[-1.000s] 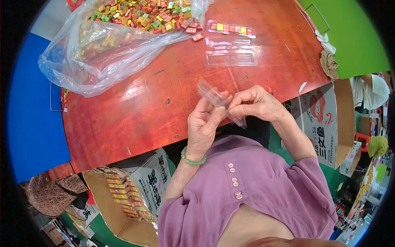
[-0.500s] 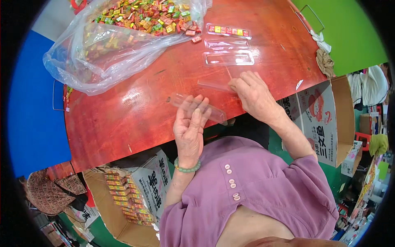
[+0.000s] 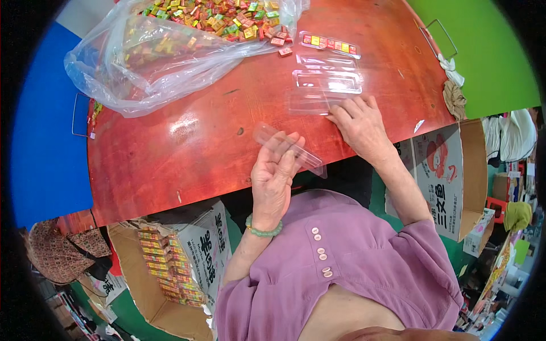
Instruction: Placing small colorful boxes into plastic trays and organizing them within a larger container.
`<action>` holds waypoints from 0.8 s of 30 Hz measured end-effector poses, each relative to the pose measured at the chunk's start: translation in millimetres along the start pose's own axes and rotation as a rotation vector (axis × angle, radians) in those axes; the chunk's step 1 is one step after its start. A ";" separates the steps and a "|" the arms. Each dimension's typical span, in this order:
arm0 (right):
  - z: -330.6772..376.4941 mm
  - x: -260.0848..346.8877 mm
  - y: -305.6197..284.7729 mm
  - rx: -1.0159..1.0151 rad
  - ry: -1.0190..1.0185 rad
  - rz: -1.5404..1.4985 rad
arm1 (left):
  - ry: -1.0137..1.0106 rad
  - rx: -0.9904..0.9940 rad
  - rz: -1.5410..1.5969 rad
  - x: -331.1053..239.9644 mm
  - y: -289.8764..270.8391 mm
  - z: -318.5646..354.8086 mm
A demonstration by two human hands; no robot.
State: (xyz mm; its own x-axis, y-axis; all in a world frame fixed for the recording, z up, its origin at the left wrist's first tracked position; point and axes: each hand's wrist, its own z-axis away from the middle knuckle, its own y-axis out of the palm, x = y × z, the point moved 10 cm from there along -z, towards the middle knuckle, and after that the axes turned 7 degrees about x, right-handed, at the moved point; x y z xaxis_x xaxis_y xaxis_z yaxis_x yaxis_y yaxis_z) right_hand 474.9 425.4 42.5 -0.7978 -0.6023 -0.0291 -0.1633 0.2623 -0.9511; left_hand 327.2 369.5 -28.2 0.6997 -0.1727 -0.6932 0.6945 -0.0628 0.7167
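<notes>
My left hand (image 3: 274, 177), with a green bead bracelet at the wrist, is closed on clear plastic trays (image 3: 310, 159), held slanted above the table's near edge. How many are stacked there I cannot tell. The fingers of my right hand (image 3: 363, 126) are bent over the right end of another clear plastic tray (image 3: 307, 105), which lies flat on the red table. Just beyond it are two more clear trays, a shiny one (image 3: 329, 90) and a narrower-looking one (image 3: 327, 61). Farthest in this row is a tray (image 3: 330, 45) filled with small red and yellow wrapped pieces.
A large clear bag (image 3: 142, 85) spreads over the far left of the red table (image 3: 216, 153), with many small colourful wrapped pieces (image 3: 222, 23) spilling from it. An open carton (image 3: 153, 304) with packed goods stands below left. Another carton (image 3: 441, 182) stands at the right, near crumpled cloths (image 3: 454, 99).
The tray in my right hand has gone from tilted to flat on the table, beside the other trays. My left hand still holds its clear trays. The view has shifted slightly.
</notes>
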 end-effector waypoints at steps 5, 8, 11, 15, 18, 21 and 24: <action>1.3 9.9 -27.2 -0.009 0.097 -0.197 | -0.042 0.022 0.056 7.8 9.6 -7.5; -6.8 39.0 -38.9 0.167 0.052 -0.706 | -0.044 0.037 0.062 8.5 12.1 -11.6; -1.9 45.9 -18.5 0.275 0.060 -0.726 | -0.034 0.053 0.032 10.5 12.4 -15.1; -2.9 44.3 -18.3 0.210 0.113 -0.689 | -0.011 0.036 -0.006 9.1 12.6 -16.4; -5.2 46.2 -22.7 0.131 0.117 -0.638 | -0.016 0.011 -0.004 8.9 11.7 -16.9; -2.4 45.0 -21.7 0.079 0.124 -0.637 | -0.019 0.027 -0.018 7.9 12.4 -17.0; -1.2 43.4 -21.1 0.066 0.148 -0.674 | -0.009 0.041 -0.078 5.3 12.6 -13.9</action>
State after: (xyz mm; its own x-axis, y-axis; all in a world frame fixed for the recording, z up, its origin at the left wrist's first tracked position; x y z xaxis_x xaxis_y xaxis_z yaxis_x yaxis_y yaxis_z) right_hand 443.0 394.6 61.7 -0.6065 -0.5072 0.6123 -0.6192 -0.1818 -0.7639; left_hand 342.0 381.5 -23.9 0.6422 -0.1748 -0.7464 0.7391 -0.1169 0.6633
